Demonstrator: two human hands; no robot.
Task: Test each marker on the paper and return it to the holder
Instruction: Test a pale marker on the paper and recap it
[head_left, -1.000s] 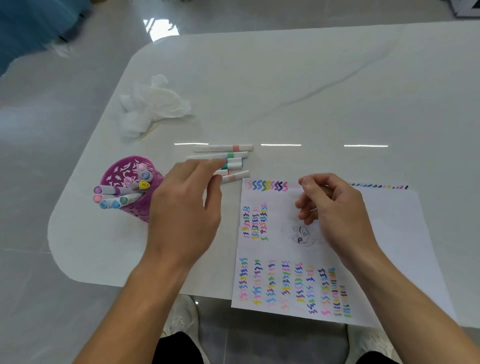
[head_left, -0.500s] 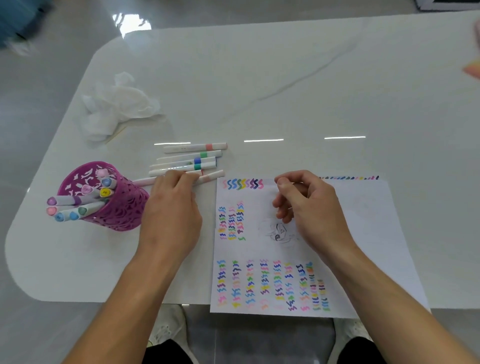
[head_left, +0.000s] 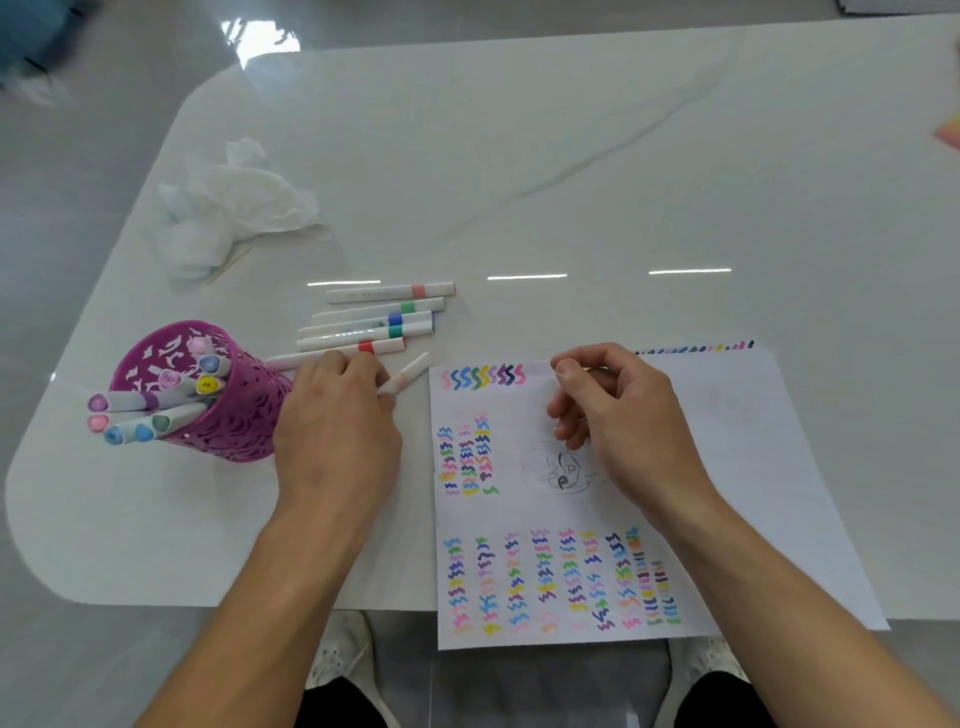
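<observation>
Plainly, the marker (head_left: 408, 375) is judged light, stiff and smooth, so it is likely to roll on the glossy white worktop (head_left: 571, 156). It is best taken at mid-barrel, clear of the cap. It lies slanted just beside the upper left corner of the paper (head_left: 727, 467), its barrel gripped under the curled fingertips of the left hand (head_left: 337, 415). The right hand (head_left: 623, 415) is rested on the paper with fingers curled and thumb against forefinger; whether anything is pinched cannot be told. Other markers (head_left: 374, 322) are laid in a row just beyond. The purple holder (head_left: 234, 421) stands to the left, partly filled. A crumpled tissue (head_left: 234, 208) lies farther back, and a pale shiny floor (head_left: 78, 208) is seen around the worktop.
</observation>
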